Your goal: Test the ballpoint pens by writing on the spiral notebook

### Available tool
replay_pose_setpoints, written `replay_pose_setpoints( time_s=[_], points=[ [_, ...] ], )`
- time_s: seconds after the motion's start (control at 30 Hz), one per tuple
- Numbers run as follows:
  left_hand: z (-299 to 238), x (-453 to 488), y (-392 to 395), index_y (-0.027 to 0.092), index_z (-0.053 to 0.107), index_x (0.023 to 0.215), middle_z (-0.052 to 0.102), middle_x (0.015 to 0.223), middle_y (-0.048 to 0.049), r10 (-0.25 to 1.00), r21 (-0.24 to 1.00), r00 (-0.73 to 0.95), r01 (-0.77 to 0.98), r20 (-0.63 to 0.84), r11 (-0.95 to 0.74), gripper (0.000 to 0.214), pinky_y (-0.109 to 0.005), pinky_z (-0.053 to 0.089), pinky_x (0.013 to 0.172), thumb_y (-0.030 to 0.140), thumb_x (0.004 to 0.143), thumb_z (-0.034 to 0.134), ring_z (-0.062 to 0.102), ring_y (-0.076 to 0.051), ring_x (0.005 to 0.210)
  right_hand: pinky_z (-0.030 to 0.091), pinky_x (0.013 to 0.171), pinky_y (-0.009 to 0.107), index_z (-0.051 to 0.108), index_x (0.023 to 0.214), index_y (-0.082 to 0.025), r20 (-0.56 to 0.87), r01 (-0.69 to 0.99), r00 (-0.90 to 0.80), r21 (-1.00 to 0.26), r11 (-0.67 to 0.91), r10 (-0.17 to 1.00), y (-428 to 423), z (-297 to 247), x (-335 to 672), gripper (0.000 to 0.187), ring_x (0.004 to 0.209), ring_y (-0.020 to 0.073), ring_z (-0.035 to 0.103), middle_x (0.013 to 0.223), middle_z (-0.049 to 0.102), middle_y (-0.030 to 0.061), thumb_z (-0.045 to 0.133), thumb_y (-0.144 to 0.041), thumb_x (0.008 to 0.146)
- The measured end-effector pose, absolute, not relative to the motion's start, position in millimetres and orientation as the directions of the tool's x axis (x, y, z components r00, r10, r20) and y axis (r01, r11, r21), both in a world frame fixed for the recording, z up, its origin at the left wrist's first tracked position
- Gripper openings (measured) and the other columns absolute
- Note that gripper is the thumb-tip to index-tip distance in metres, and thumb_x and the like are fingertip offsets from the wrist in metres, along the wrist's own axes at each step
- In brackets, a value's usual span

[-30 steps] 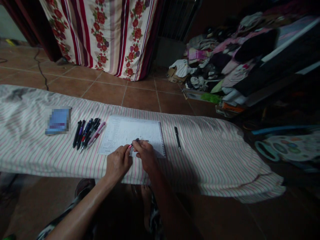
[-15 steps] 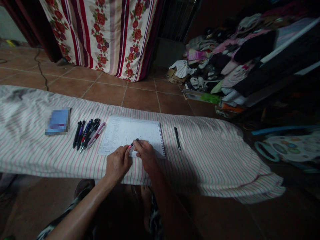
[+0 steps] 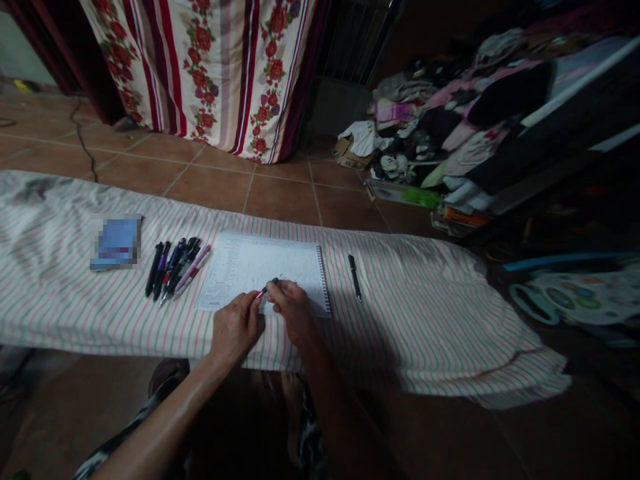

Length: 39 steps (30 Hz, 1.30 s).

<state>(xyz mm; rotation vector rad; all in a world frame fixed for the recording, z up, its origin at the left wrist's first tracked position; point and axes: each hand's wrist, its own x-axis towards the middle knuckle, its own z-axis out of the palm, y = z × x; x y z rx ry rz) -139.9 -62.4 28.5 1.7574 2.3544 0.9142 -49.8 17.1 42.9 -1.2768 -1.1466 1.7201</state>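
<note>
Red-black pen [image 3: 261,293] lies between left hand [image 3: 237,321] and right hand [image 3: 292,305], both pinching it.

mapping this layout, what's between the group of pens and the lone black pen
In the head view, the notebook lies between the pens and the black pen; the left hand and right hand hold a small pen over its near edge.

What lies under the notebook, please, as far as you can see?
The notebook lies on a striped cloth, which shows around its edges. Anything directly beneath it is covered and cannot be seen.
</note>
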Motion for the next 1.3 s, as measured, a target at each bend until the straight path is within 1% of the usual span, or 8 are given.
replay_pose_setpoints(
  time_s=[0.17, 0.33, 0.5, 0.6, 0.7, 0.83, 1.07, 1.3],
  points=[
    [27.2, -140.5, -62.7, 0.015, 0.060, 0.100, 0.068, 0.079, -0.0050, 0.895, 0.496, -0.339, 0.853, 0.289, 0.163, 0.034, -0.025, 0.045, 0.061, 0.030, 0.090, 0.032, 0.064, -0.017, 0.071, 0.033, 0.047, 0.022, 0.061, 0.068, -0.016, -0.300, -0.001, -0.287, -0.950, -0.314, 0.910, 16.9, 47.4, -46.6, 0.020, 0.056, 0.0114, 0.052, 0.056, 0.058, -0.0017, 0.064, -0.033, 0.059],
    [27.6, -140.2, -62.8, 0.016, 0.060, 0.100, 0.069, 0.081, -0.0049, 0.888, 0.482, -0.349, 0.859, 0.301, 0.174, 0.033, -0.024, 0.046, 0.060, 0.030, 0.090, 0.032, 0.064, -0.016, 0.070, 0.036, 0.051, 0.020, 0.060, 0.092, -0.018, -0.318, -0.074, -0.329, -0.930, -0.360, 0.889, 13.1, 54.8, -46.0, 0.033, 0.071, 0.0138, 0.059, 0.078, 0.065, 0.0025, 0.063, -0.032, 0.062],
    [27.0, -139.7, -63.0, 0.015, 0.060, 0.101, 0.069, 0.081, -0.0056, 0.890, 0.493, -0.334, 0.857, 0.310, 0.150, 0.034, -0.025, 0.046, 0.061, 0.031, 0.091, 0.032, 0.064, -0.016, 0.070, 0.031, 0.047, 0.020, 0.058, 0.066, -0.016, -0.352, 0.023, -0.255, -0.933, -0.359, 0.900, 16.2, 49.3, -46.6, 0.028, 0.055, 0.0097, 0.048, 0.057, 0.054, -0.0025, 0.069, -0.040, 0.056],
    [27.2, -139.8, -63.0, 0.015, 0.060, 0.100, 0.068, 0.079, -0.0053, 0.895, 0.492, -0.333, 0.856, 0.297, 0.156, 0.035, -0.025, 0.046, 0.061, 0.031, 0.091, 0.031, 0.064, -0.016, 0.070, 0.031, 0.048, 0.021, 0.059, 0.064, -0.017, -0.333, 0.050, -0.270, -0.942, -0.332, 0.904, 17.9, 48.3, -44.7, 0.024, 0.053, 0.0094, 0.046, 0.053, 0.052, -0.0037, 0.067, -0.038, 0.057],
    [27.7, -139.7, -62.5, 0.015, 0.061, 0.100, 0.068, 0.080, -0.0058, 0.891, 0.497, -0.346, 0.852, 0.294, 0.166, 0.034, -0.025, 0.046, 0.062, 0.031, 0.091, 0.032, 0.064, -0.017, 0.072, 0.032, 0.049, 0.021, 0.062, 0.072, -0.016, -0.296, 0.012, -0.312, -0.951, -0.307, 0.903, 16.4, 51.9, -43.2, 0.022, 0.059, 0.0107, 0.050, 0.061, 0.057, -0.0018, 0.065, -0.034, 0.060],
    [27.5, -138.8, -62.1, 0.014, 0.061, 0.100, 0.068, 0.081, -0.0064, 0.887, 0.504, -0.346, 0.849, 0.305, 0.158, 0.034, -0.025, 0.046, 0.062, 0.030, 0.090, 0.032, 0.065, -0.017, 0.071, 0.033, 0.049, 0.020, 0.060, 0.092, -0.017, -0.310, -0.065, -0.317, -0.936, -0.346, 0.896, 13.6, 55.3, -44.3, 0.036, 0.066, 0.0121, 0.054, 0.075, 0.063, 0.0016, 0.066, -0.034, 0.061],
    [26.8, -138.6, -62.6, 0.016, 0.060, 0.101, 0.068, 0.078, -0.0047, 0.893, 0.497, -0.337, 0.854, 0.297, 0.157, 0.033, -0.024, 0.046, 0.062, 0.031, 0.091, 0.031, 0.064, -0.016, 0.070, 0.034, 0.050, 0.021, 0.061, 0.065, -0.016, -0.359, 0.057, -0.224, -0.933, -0.356, 0.906, 18.3, 48.6, -44.9, 0.025, 0.058, 0.0111, 0.050, 0.058, 0.057, -0.0017, 0.069, -0.038, 0.055],
    [28.1, -138.6, -62.2, 0.016, 0.060, 0.099, 0.069, 0.080, -0.0046, 0.888, 0.492, -0.352, 0.853, 0.296, 0.174, 0.033, -0.024, 0.045, 0.060, 0.029, 0.090, 0.032, 0.064, -0.016, 0.069, 0.036, 0.050, 0.020, 0.063, 0.087, -0.018, -0.306, -0.067, -0.283, -0.939, -0.337, 0.909, 13.8, 53.9, -46.3, 0.029, 0.070, 0.0136, 0.058, 0.078, 0.065, 0.0020, 0.064, -0.033, 0.062]
  ],
)
